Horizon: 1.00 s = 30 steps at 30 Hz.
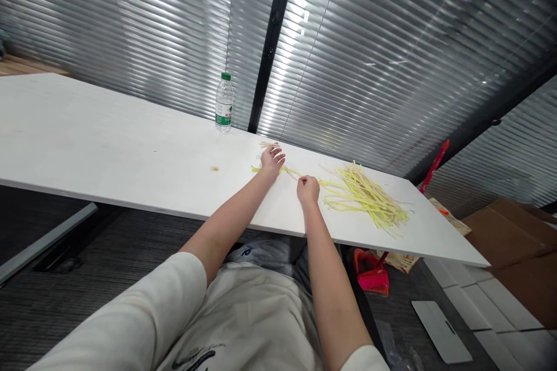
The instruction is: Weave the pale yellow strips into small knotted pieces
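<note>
A pile of thin yellow strips (365,197) lies on the white table (108,145) toward its right end. My right hand (308,189) is closed on one yellow strip (290,172) just left of the pile. The same strip runs left under my left hand (272,160), which rests with fingers spread, pressing its other end onto the table. A few pale strips (267,144) lie just beyond my left hand.
A clear water bottle with a green cap (224,103) stands at the table's far edge, against the blinds. Cardboard boxes (517,237) and flat white panels (491,301) sit on the floor at right. A red dustpan (372,272) lies under the table.
</note>
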Each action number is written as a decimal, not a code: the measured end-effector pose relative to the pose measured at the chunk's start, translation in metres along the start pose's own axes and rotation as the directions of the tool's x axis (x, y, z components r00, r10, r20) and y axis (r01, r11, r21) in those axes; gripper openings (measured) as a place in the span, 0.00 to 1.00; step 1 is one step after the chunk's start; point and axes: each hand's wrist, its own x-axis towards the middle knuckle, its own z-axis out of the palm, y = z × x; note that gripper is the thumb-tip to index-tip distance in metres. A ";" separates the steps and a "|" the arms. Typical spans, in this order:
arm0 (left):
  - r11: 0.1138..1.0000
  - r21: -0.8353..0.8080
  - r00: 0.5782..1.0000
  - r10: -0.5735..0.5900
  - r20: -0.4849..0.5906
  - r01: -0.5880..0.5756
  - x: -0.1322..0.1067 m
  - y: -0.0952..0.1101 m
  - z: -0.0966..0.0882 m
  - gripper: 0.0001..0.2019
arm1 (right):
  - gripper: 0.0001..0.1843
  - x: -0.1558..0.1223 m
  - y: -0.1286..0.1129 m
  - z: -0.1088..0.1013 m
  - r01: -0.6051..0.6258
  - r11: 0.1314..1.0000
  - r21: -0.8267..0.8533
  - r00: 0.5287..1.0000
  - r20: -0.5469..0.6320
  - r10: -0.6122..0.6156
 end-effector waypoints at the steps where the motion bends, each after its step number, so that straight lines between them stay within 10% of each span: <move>1: 1.000 0.000 1.000 0.001 -0.006 -0.001 0.000 0.000 0.000 0.13 | 0.11 0.000 0.000 0.000 0.010 1.000 -0.018 1.000 -0.003 -0.010; 16: 0.980 0.193 0.998 -0.055 0.044 0.045 -0.008 -0.005 0.003 0.13 | 0.10 0.003 0.009 0.004 -0.018 0.918 0.396 0.991 -0.113 0.069; 30: 0.697 0.686 0.938 -0.054 0.342 -0.210 -0.022 -0.034 0.001 0.13 | 0.16 0.002 0.000 -0.004 -0.152 0.671 0.726 0.970 -0.022 0.243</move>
